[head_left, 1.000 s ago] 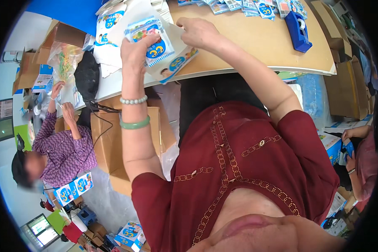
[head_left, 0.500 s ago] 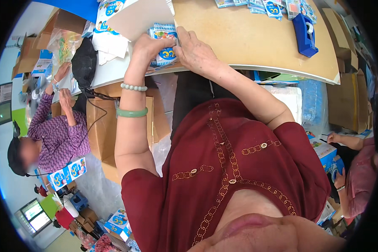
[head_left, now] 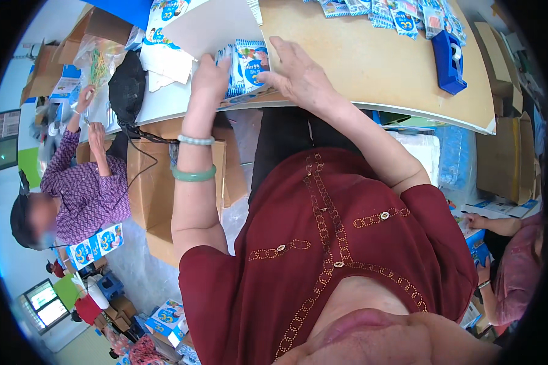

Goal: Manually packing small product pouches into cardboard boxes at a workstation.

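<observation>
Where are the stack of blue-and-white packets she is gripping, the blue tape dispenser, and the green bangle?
Stack of packets (head_left: 249,64), head view, on the front packet's printed face.
Blue tape dispenser (head_left: 449,64), head view, on its body.
Green bangle (head_left: 193,174), head view, on the band across the left forearm.

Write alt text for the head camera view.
Seen from above, a person in a dark red top presses both hands, left hand and right hand, around a stack of small blue-and-white packets at the edge of a tan table. More packets and a blue tape dispenser lie farther back.
</observation>
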Available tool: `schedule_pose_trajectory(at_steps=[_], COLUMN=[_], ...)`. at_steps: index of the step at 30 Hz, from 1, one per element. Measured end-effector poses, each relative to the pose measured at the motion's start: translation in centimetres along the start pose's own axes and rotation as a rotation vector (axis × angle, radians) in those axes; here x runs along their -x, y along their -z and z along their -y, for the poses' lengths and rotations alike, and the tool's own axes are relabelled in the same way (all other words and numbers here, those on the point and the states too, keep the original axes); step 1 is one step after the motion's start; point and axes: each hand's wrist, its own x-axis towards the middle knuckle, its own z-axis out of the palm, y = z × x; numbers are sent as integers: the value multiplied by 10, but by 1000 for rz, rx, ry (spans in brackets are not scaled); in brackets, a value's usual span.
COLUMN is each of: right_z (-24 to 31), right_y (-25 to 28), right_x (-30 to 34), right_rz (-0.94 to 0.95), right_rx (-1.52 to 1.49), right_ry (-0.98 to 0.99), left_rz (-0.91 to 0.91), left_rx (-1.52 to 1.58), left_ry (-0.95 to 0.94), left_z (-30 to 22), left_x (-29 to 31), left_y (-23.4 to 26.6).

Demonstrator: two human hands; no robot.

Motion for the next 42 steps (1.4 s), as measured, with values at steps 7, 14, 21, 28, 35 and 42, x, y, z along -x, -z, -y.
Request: schedule_pose_trajectory(at_steps=[7, 14, 21, 28, 35, 42], right_z=[28, 37, -8, -143, -212, -131], right_y=[11, -3, 27, 74, 90, 126], right_x=[-30, -48, -61, -94, -95, 2], right_rz=[90, 653, 328, -357, -101, 263], right_rx=[279, 661, 253, 885, 888, 870], right_ry=[548, 386, 384, 97, -28, -163], left_rz=[-244, -43, 73, -122, -475, 34], left_rx=[-591, -578, -612, -647, -422, -28], left_ry=[-543, -483, -487, -495, -1070, -818], left_z=[-35, -43, -39, -34, -61, -49], left_x=[53, 44, 50, 51, 106, 94], left_y=[-18, -6, 3, -11, -56, -127])
